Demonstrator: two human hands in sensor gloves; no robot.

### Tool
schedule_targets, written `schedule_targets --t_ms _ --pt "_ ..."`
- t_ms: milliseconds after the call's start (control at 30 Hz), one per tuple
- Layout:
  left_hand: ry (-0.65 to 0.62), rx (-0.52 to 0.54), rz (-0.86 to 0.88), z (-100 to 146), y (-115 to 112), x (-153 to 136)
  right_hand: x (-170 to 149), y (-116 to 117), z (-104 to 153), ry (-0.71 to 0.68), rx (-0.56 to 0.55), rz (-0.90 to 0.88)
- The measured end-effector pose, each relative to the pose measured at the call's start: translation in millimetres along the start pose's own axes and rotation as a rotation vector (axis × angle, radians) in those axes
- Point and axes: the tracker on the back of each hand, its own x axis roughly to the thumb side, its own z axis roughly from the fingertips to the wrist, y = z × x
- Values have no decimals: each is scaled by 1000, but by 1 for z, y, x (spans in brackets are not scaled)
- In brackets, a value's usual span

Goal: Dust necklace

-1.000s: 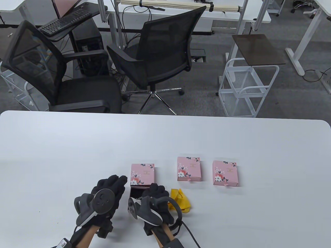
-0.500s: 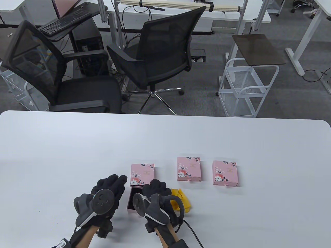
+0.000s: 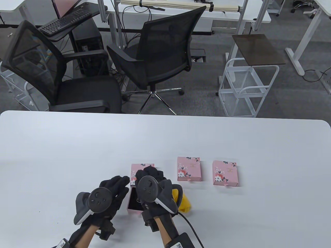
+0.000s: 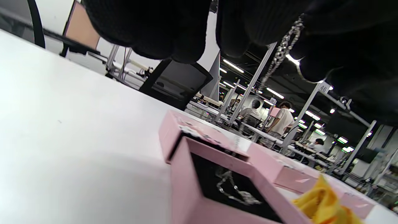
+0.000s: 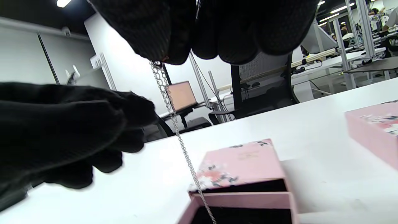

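- Necklace [image 5: 174,124]: silver chain hanging taut from above into the open drawer box [image 3: 134,201].
- Right hand [image 3: 151,180]: above that box, fingertips pinching the chain.
- Left hand [image 3: 113,191]: just left of the box, fingers relaxed, holding nothing.
- Yellow cloth [image 3: 184,202]: just right of the box.

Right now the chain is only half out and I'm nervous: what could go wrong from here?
The necklace hangs from the right hand's pinch while its lower end still lies in the open drawer. It could snag on the drawer's edge and tug the light box along. A thin chain might also slip from a gloved grip. The left hand only hovers beside it.
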Motion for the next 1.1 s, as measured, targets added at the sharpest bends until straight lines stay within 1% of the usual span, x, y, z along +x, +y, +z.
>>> schedule_targets --t_ms 33,133,233,267,300,400,467,567,633,700,833,967,1033,1100 --pt "-5 -15 44 -1 0 1 -1 -2 0 -6 15 0" --pt "-15 -54 118 -3 0 4 -2 -12 3 -27 -26 -43" --pt "-17 -59 169 -5 0 11 -3 -22 5 -40 -48 -122" --pt "-15 -57 229 -5 1 16 -4 -25 6 -46 -53 -164" --pt "6 -34 296 -4 2 22 -4 -28 7 -50 -57 -207" --pt "42 48 337 -5 6 34 -6 -35 8 -64 -72 -284" --pt "18 60 338 -8 9 39 -9 -39 10 -66 -93 -327" --pt "4 72 417 -11 17 39 -15 -44 10 -38 -131 -365" --pt "-11 20 417 -14 26 39 -22 -46 10 -9 -163 -386" --pt "-39 -81 398 -19 38 40 -31 -47 10 33 -193 -425" --pt "-58 -192 442 -27 50 42 -42 -42 7 81 -171 -477" --pt "-55 -270 589 -34 49 38 -51 -34 3 140 -113 -524" --pt "-47 -290 648 -35 47 35 -53 -30 2 154 -70 -524" --pt "-38 -298 693 -36 46 33 -55 -28 1 171 -62 -515"
